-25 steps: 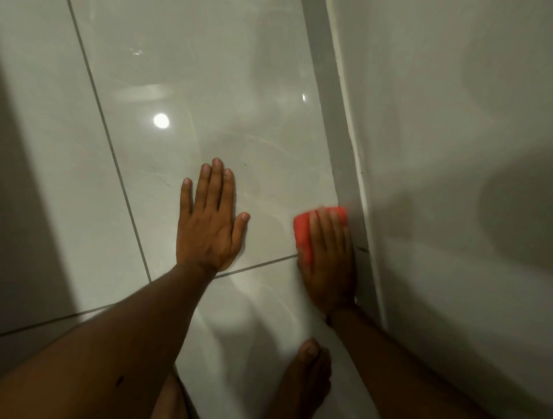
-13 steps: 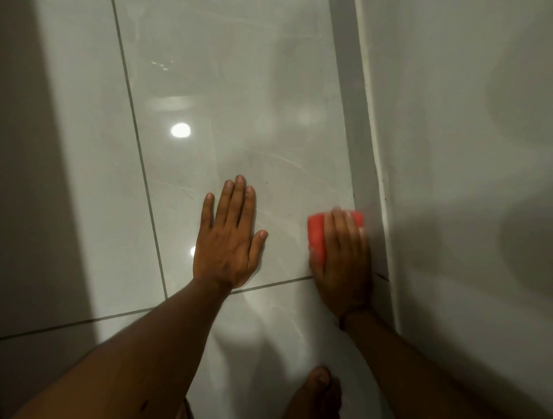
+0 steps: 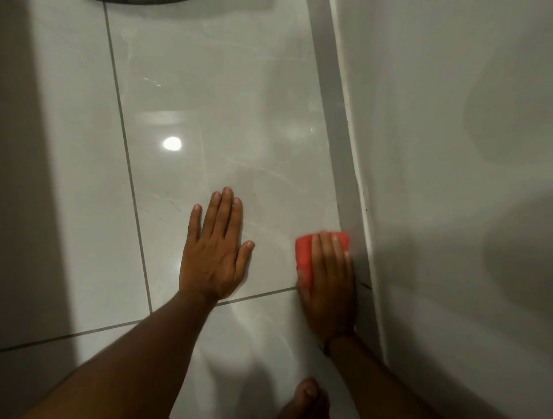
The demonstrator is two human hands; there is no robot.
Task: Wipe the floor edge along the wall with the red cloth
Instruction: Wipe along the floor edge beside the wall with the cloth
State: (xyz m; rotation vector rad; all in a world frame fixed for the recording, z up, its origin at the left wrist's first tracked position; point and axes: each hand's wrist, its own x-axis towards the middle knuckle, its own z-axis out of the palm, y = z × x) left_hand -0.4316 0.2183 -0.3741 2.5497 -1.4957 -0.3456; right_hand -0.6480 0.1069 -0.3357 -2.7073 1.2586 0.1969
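Observation:
The red cloth (image 3: 304, 254) lies folded on the glossy tiled floor (image 3: 227, 119), right beside the grey floor edge (image 3: 338, 143) that runs along the white wall (image 3: 449, 179). My right hand (image 3: 327, 278) presses flat on top of the cloth and hides most of it; only its left and far sides show. My left hand (image 3: 214, 254) rests palm down on the tile to the left, fingers spread, holding nothing.
Dark grout lines (image 3: 128, 167) cross the pale tiles. A bare foot (image 3: 305, 397) shows at the bottom edge, close to the wall. A dark curved object (image 3: 134, 1) sits at the top edge. Shadow covers the left strip of floor.
The view has shifted so both hands sit lower and further right in frame. The right hand stays on the cloth by the wall edge, slightly further along it. The left hand stays planted.

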